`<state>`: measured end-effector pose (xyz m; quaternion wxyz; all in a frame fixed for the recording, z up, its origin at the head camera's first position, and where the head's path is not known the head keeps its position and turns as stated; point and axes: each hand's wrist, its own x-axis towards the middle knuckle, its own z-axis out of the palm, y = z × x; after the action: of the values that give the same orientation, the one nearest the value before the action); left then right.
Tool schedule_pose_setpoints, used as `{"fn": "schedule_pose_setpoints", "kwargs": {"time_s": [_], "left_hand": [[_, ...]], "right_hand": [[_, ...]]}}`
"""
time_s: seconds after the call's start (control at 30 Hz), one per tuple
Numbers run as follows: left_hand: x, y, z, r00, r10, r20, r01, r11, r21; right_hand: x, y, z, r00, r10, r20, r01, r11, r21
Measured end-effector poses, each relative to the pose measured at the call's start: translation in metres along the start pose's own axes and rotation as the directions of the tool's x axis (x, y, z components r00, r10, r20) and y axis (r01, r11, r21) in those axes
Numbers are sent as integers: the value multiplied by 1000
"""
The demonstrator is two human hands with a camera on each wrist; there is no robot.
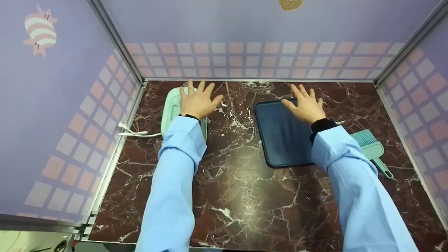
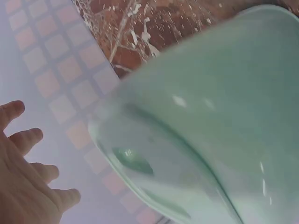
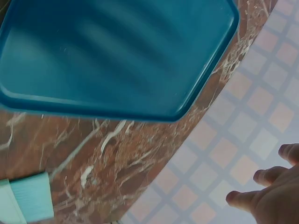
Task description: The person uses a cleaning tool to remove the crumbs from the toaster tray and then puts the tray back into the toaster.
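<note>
My left hand (image 1: 197, 102), fingers spread, is over the far end of a mint-green box-like appliance (image 1: 171, 105) with a white cord (image 1: 141, 134). In the left wrist view the glossy appliance (image 2: 210, 88) stands beside the hand (image 2: 28, 182), with a gap between them. My right hand (image 1: 305, 106) is held with spread fingers over the upper right part of a dark blue tray (image 1: 283, 136). The tray (image 3: 117, 56) lies flat in the right wrist view, and the hand (image 3: 275, 191) holds nothing. To its right lies a green brush (image 1: 372, 150), partly behind the sleeve.
A dark red marbled tabletop (image 1: 241, 196) lies beneath everything, with white veins and flecks. Purple checked panels (image 1: 245, 21) wall it in at the back and on both sides. Outside the left panel a pale machine (image 1: 31, 241) shows at the lower corner.
</note>
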<state>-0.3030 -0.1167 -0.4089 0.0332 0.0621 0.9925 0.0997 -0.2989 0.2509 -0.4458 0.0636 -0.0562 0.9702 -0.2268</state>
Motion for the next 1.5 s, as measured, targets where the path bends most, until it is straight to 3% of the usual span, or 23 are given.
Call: {"fn": "schedule_pose_setpoints", "kwargs": {"time_s": [0.27, 0.47, 0.7, 0.83, 1.03, 1.27, 1.5], "left_hand": [[-12, -25, -6, 993, 92, 73, -93, 996, 3], [-22, -50, -1, 980, 183, 80, -187, 981, 43], [-32, -74, 10, 958, 264, 111, -273, 958, 81], [-39, -91, 16, 939, 317, 133, -331, 939, 93], [-51, -122, 23, 913, 389, 119, -400, 912, 90], [-62, -141, 35, 924, 382, 9, -381, 921, 79], [-68, -136, 41, 941, 338, -23, -336, 939, 72]], "right_hand": [[-1, -16, 14, 999, -53, 14, 51, 993, 109], [-2, -28, 25, 992, -126, 29, 122, 988, 99], [-10, -37, 36, 981, -189, 50, 183, 978, 97], [-13, -40, 44, 969, -240, 54, 235, 968, 84], [-19, -43, 54, 952, -290, 100, 282, 955, 90], [-18, -46, 62, 940, -315, 133, 304, 948, 94], [-20, -39, 78, 939, -305, 159, 290, 950, 112]]}}
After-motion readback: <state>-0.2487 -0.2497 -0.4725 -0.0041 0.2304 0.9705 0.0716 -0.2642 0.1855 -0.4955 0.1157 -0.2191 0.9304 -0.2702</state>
